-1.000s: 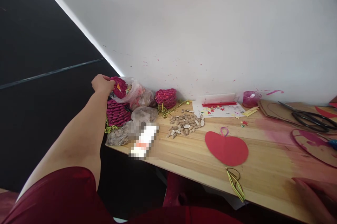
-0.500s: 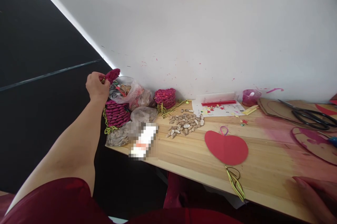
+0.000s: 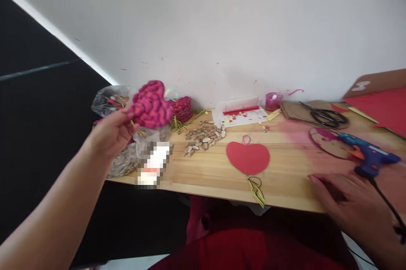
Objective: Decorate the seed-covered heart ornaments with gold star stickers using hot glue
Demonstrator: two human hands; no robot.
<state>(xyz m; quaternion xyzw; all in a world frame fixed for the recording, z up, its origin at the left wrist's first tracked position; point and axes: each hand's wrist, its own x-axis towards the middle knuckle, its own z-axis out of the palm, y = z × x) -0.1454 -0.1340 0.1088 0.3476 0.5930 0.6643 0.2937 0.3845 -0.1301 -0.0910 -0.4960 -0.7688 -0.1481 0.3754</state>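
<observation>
Pale wood formed the tabletop (image 3: 203, 177) where the right hand (image 3: 357, 204) rested near the front edge, fingers loosely bent and half open, just beside a blue glue gun (image 3: 372, 158). Left of it lay a red heart (image 3: 248, 158) with a yellow-and-black tassel (image 3: 257, 193), while the left hand (image 3: 111, 133) gripped a bumpy pink heart (image 3: 152, 106) by its lower-left side, held up in front of plastic bags (image 3: 104, 100). Farther back, brown shell-like pieces (image 3: 204, 136) lay spread before star-strewn white paper (image 3: 249, 117), and black scissors (image 3: 326, 117) rested on cardboard (image 3: 292, 113) near the pink-flecked wall (image 3: 222, 28).
</observation>
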